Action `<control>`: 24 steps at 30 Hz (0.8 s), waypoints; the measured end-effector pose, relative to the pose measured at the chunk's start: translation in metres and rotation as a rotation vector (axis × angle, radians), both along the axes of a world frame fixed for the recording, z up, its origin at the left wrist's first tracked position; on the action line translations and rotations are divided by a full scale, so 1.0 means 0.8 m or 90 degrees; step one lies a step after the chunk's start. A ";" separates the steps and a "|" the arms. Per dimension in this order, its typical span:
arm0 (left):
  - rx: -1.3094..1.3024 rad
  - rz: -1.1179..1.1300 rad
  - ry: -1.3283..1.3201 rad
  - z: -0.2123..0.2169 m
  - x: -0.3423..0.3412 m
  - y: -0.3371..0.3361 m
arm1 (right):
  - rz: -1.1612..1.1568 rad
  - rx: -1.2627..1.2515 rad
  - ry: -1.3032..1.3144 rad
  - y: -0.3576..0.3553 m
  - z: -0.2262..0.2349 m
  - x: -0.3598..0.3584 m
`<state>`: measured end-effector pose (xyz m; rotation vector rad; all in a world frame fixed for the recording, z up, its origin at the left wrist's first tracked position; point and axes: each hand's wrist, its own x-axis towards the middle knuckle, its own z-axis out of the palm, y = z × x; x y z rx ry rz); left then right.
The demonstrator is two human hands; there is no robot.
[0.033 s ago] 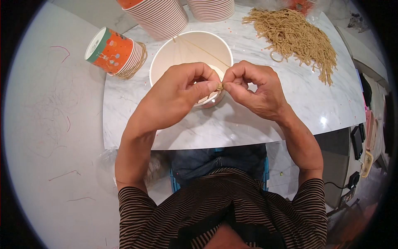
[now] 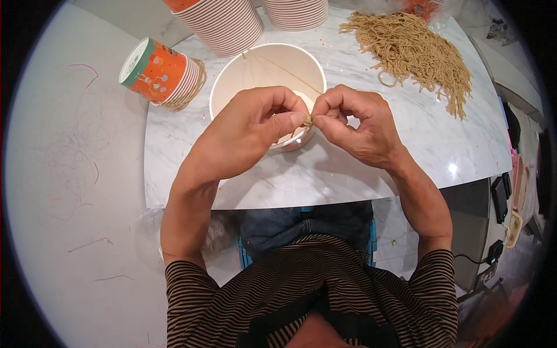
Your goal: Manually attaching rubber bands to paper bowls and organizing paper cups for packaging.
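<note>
A white paper bucket [image 2: 227, 87] stands on the marble-patterned table before me, its wide mouth facing up. From its far rim a thin tan cord [image 2: 284, 72] stretches across the opening to my fingers. My left hand [image 2: 246, 127] pinches the cord between thumb and fingertips over the bucket's near rim. Right beside it, my right hand [image 2: 362, 127] pinches the same cord, fingertips almost touching the left ones. A small loop or knot of cord shows between them. My hands cover part of the near rim.
A large heap of tan cords [image 2: 415, 52] lies at the far right. Nested white buckets [image 2: 223, 28] and a second stack [image 2: 297, 14] sit at the back. Orange-and-green cups [image 2: 156, 72] lie tipped at the left, cords looped around them. The table's near edge [image 2: 301, 206] curves before me.
</note>
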<state>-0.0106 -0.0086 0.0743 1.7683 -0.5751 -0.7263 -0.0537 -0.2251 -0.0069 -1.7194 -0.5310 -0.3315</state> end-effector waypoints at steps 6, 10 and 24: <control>0.009 0.007 -0.033 -0.005 0.001 -0.001 | 0.001 0.016 0.041 0.001 0.003 -0.003; 0.001 0.002 -0.004 -0.004 0.001 -0.002 | 0.009 0.046 0.046 0.002 0.003 -0.005; 0.037 0.166 -0.407 -0.030 -0.030 -0.028 | -0.026 0.104 0.136 0.006 -0.003 -0.005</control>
